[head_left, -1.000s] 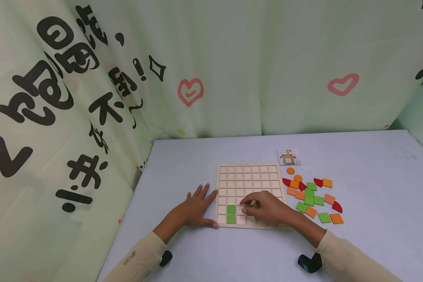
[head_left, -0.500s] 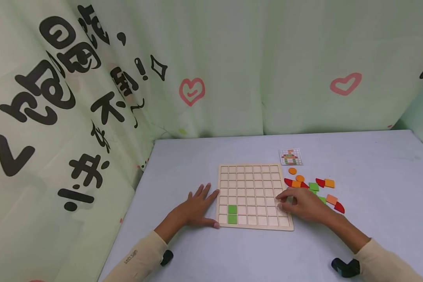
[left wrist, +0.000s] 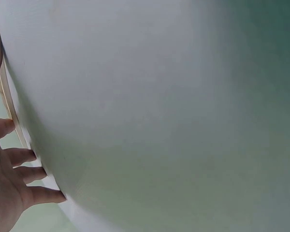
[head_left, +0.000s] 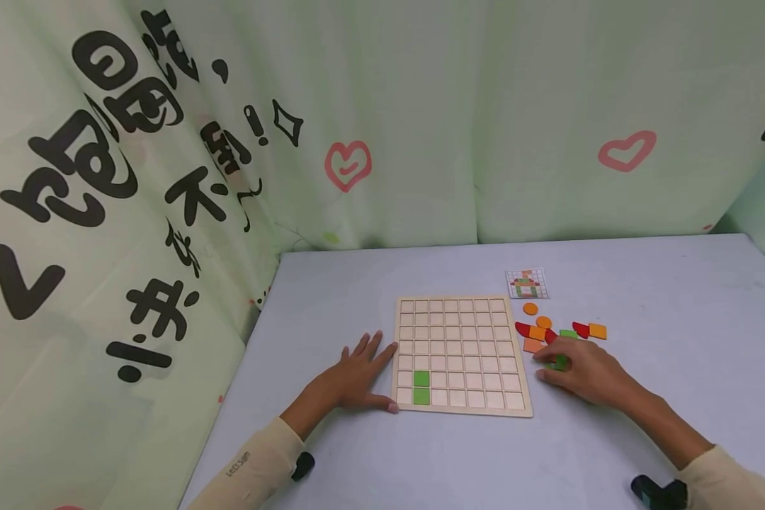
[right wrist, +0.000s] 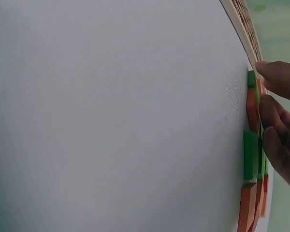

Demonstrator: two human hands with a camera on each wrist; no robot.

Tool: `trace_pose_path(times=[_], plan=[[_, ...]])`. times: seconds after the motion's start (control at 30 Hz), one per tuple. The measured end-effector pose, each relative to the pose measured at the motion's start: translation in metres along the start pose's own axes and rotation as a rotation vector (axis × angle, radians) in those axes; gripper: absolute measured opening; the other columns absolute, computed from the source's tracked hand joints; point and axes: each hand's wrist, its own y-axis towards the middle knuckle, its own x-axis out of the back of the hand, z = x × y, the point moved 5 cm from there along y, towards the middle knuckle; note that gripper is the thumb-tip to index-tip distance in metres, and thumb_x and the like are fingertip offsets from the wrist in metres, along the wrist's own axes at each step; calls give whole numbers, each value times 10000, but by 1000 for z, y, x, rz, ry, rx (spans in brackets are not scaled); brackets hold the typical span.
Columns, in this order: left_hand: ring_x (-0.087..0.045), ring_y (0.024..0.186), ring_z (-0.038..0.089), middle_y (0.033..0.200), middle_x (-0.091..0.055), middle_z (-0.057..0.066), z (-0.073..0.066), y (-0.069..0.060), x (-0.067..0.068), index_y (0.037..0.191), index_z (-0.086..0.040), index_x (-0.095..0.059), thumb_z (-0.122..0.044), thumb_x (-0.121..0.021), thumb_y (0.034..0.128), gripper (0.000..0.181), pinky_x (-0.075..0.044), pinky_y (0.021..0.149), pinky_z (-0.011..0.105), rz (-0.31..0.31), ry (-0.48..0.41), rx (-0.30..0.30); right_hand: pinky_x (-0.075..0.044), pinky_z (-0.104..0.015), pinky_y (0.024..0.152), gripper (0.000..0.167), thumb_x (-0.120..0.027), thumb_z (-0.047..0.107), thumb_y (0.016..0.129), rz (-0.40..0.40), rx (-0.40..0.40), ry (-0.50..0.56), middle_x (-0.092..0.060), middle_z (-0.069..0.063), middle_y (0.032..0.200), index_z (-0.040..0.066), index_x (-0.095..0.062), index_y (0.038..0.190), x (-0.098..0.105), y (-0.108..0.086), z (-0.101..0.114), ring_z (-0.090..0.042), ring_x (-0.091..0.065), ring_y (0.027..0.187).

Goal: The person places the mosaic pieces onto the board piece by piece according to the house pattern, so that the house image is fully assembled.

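The wooden grid board (head_left: 467,347), lying flat on the pale table (head_left: 357,460), is best kept steady by the left hand (head_left: 360,375), whose straight, spread fingers are laid at its left edge, nothing being gripped. The right hand (head_left: 586,370) is poised over the loose tiles (head_left: 597,331), thumb and forefinger parted; no tile is seen pinched, though whether the green tile (head_left: 559,363) beneath is touched cannot be told. A tile should be pinched by opposite edges, so that its close neighbours are not dragged along. The board is pale and ruled into small cells, with two green squares (head_left: 421,379) seated in its second column from the left, in the bottom two rows.
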Motion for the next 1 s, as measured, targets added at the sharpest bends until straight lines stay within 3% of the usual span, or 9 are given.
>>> trace_pose_path(times=[0.13, 0.3, 0.57, 0.8, 1.0], plan=[[-114, 1558, 373, 1693, -124, 126, 0, 0, 0, 1620, -243, -195, -792, -657, 747, 1130, -265, 1155, 651, 3, 10, 8, -521, -348, 757, 365, -847, 297, 802, 6, -27, -3, -730, -72, 1107, 121, -760, 1110, -1, -2, -5, -311, -602, 1066], [-107, 1560, 365, 1694, -119, 121, -1, -1, 2, 1620, -243, -193, -785, -661, 752, 1125, -262, 1161, 643, 8, 14, 17, -527, -363, 767, 369, -849, 299, 799, 9, -34, -8, -731, -86, 1110, 117, -761, 1107, -2, -3, -7, -342, -599, 1092], [-113, 1558, 375, 1691, -128, 132, -3, -3, 3, 1618, -233, -206, -768, -673, 757, 1116, -265, 1155, 652, 11, 1, 15, -475, -284, 685, 405, -863, 300, 780, 11, -46, 10, -720, -78, 1086, 103, -751, 1115, -3, -4, -5, -259, -576, 1001], [-122, 1555, 381, 1689, -135, 139, -2, -2, 1, 1617, -227, -210, -772, -669, 758, 1116, -271, 1151, 654, 3, 12, 10, -452, -255, 633, 289, -859, 283, 784, 31, -36, -9, -707, -15, 992, 152, -776, 1028, -5, -3, -5, -191, -543, 911], [-113, 1558, 372, 1693, -125, 127, -2, -1, 1, 1619, -246, -199, -777, -669, 751, 1121, -264, 1155, 654, 5, 10, 15, -456, -239, 634, 252, -836, 260, 814, 50, -14, -12, -690, 25, 947, 165, -772, 1039, -6, -2, -4, -166, -534, 883]])
